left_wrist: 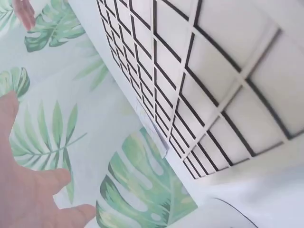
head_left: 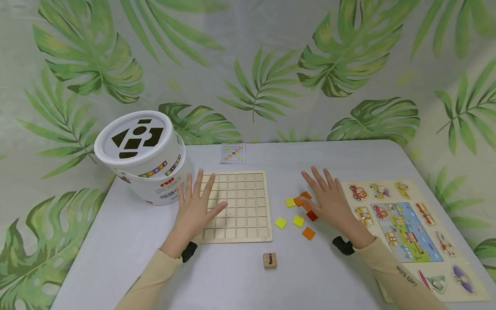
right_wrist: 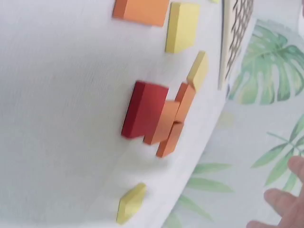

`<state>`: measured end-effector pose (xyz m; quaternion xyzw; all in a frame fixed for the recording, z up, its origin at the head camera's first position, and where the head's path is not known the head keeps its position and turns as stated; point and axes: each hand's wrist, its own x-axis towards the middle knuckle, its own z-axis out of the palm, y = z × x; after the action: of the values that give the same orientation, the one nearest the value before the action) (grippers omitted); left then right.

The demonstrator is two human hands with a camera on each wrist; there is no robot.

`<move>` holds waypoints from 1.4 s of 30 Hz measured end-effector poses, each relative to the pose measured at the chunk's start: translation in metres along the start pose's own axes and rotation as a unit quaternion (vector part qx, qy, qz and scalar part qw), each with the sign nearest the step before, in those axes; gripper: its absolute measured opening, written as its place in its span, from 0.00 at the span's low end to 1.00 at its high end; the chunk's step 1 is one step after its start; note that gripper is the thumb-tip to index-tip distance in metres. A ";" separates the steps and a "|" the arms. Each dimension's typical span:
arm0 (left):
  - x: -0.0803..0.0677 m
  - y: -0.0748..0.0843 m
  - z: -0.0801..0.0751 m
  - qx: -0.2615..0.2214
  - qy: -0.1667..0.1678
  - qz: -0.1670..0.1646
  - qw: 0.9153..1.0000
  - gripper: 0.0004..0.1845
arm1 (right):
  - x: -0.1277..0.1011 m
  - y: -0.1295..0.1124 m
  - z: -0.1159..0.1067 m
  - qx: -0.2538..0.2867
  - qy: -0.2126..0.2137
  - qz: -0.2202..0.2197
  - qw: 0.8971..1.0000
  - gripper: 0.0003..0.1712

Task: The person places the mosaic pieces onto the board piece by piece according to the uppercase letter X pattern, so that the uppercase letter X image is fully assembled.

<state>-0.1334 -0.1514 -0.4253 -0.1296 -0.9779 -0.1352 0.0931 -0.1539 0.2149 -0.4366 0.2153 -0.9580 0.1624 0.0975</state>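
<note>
Our right grip [head_left: 331,206] is released, fingers spread, holding nothing, and it is the nearer of the two to the small square tiles [head_left: 308,233], which lie scattered just to its left on the counter [head_left: 232,277]. Being square, they offer us no long axis. They look flat and plain: we see yellow, orange and a single red tile [head_left: 311,215], which sits against the orange cluster nearest the grip. One yellow tile [right_wrist: 131,204] shows only from the right wrist.

Farther left, across the tiles, we have the pale wooden board [head_left: 269,206], ruled into square cells, all bare where we can see them. Our left grip [head_left: 195,212] is also released, fingers spread over the board's left side; whether it touches, we cannot tell. Beyond both grips, past the board's far edge, lies a small card [head_left: 233,153] printed with a grid of coloured squares.
</note>
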 end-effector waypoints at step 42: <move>-0.039 -0.094 0.021 -0.294 -0.189 0.018 0.937 0.48 | 0.011 -0.037 0.035 0.210 -0.165 -0.082 0.960 0.14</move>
<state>-0.1259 -0.2412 -0.4759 -0.1923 -0.8918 -0.3875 -0.1326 -0.1513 0.1670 -0.4569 0.3323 -0.8842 0.3139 -0.0962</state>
